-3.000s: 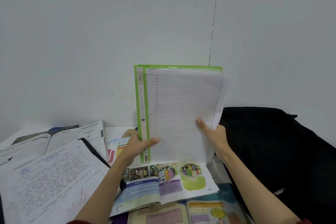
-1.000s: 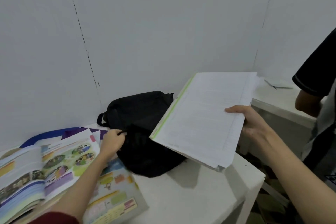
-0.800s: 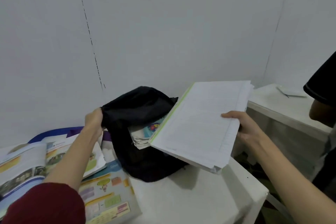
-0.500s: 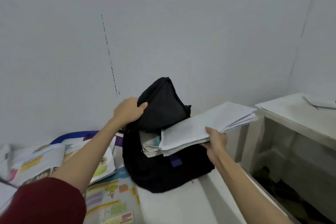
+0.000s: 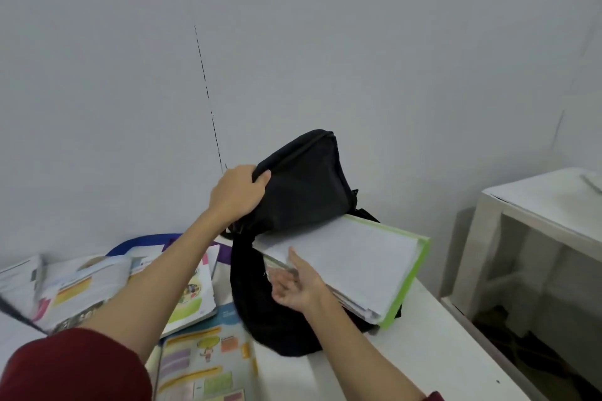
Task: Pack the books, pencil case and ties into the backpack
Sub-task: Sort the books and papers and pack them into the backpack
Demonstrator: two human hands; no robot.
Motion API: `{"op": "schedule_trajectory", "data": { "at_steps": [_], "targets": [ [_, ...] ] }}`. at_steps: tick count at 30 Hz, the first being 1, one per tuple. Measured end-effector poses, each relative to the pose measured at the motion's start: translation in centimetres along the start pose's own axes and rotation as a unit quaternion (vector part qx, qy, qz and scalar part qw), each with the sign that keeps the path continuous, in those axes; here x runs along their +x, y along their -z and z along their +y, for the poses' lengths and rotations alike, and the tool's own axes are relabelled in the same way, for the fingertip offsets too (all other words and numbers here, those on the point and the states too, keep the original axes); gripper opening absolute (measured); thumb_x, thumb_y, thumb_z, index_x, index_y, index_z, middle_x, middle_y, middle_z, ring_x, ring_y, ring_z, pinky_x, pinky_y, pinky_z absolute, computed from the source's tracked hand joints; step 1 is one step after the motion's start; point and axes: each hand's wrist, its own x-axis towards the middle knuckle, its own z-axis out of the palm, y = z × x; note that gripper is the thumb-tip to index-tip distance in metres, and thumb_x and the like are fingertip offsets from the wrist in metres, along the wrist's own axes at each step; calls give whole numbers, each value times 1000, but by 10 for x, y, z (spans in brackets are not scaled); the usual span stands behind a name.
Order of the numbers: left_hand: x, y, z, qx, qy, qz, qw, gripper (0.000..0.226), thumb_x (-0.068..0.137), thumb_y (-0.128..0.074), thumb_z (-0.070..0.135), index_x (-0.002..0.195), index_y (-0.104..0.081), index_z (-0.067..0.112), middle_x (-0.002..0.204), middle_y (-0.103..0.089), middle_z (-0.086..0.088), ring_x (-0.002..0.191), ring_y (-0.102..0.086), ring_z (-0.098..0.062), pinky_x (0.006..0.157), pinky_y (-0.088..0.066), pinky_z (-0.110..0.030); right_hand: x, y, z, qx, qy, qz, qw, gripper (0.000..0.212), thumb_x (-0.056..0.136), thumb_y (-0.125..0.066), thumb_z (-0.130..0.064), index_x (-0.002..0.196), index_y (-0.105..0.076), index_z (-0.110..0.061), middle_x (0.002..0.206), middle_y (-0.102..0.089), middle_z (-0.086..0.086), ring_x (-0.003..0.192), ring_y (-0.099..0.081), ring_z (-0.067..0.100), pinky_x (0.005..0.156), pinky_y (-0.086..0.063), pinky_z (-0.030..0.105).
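Observation:
The black backpack (image 5: 303,192) lies on the white table (image 5: 423,352) against the wall. My left hand (image 5: 236,195) grips its upper flap and holds it lifted, so the mouth is open. A green-covered notebook (image 5: 355,257) with lined white pages lies flat, its far end under the raised flap and its near end sticking out to the right. My right hand (image 5: 298,286) holds the notebook's near left corner, thumb on the top page and fingers below the edge. No pencil case or ties are in view.
Open colourful textbooks (image 5: 182,290) lie to the left of the bag, another one (image 5: 202,365) at the near edge. A blue and purple item (image 5: 146,239) shows behind them. A second white table (image 5: 547,198) stands to the right across a gap.
My left hand lifted the backpack's flap higher. My right hand lowered the green notebook flat and slid its far end into the open bag.

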Motion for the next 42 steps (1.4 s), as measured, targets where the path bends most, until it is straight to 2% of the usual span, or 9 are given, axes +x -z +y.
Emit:
{"op": "schedule_trajectory", "data": {
  "at_steps": [5,8,12,15,18,26,31,38,42],
  "targets": [
    [4,2,7,47,-39,-5,998,31,96,-40,40,83,-57,17,80,-57,-2,81,-54,-26,66,-38,-31,-36,17,-34,-292,53,-28,954,21,89,-62,-25,82,-62,-6,68,-70,6,47,-56,8,49,-40,18],
    [2,2,15,58,-73,3,996,29,95,-42,33,85,-59,12,79,-57,-3,79,-53,-26,64,-36,-30,-56,51,-78,-434,244,171,850,17,86,-66,-20,78,-61,-6,62,-65,8,46,-51,14,53,-39,27],
    [-5,-5,30,53,-102,-12,993,21,94,-43,25,84,-53,9,80,-55,-6,76,-51,-26,59,-32,-29,-61,116,-102,-471,356,444,674,29,80,-69,-18,98,-50,-6,112,-56,16,104,-53,33,83,-42,36],
    [-11,-12,37,115,-147,-9,982,22,92,-42,29,102,-53,13,88,-58,-7,81,-54,-28,62,-33,-30,-62,137,-98,-337,297,432,782,68,72,-80,-24,123,-42,2,131,-46,18,112,-51,37,86,-45,41],
    [-13,-17,42,190,-202,-1,961,27,93,-42,34,112,-55,20,93,-63,-6,84,-57,-26,64,-32,-28,-59,142,-100,-155,237,277,919,49,72,-79,-11,114,-57,2,113,-64,18,87,-63,31,67,-52,36],
    [11,5,49,198,-207,63,956,34,99,-34,35,101,-58,12,91,-62,-11,86,-58,-33,63,-33,-31,-66,131,-98,-149,144,100,973,16,84,-64,-10,99,-59,-7,79,-70,12,64,-70,28,48,-56,37],
    [20,9,51,191,-196,77,959,36,100,-34,36,103,-60,12,96,-63,-13,89,-58,-34,65,-33,-31,-49,122,-87,-42,190,99,976,16,87,-51,10,96,-57,-2,65,-71,13,54,-69,27,39,-53,37],
    [22,11,59,187,-201,94,957,35,100,-34,35,101,-60,12,92,-61,-11,88,-58,-32,64,-30,-30,-18,97,-64,45,216,100,970,31,85,-53,11,114,-51,0,93,-61,17,80,-60,34,40,-54,40],
    [21,13,58,189,-200,105,956,36,101,-33,36,100,-59,12,79,-51,-5,83,-56,-31,62,-29,-30,19,62,-63,32,187,105,976,33,90,-55,3,122,-49,-2,100,-60,17,77,-58,31,66,-53,48]
  ]
}}
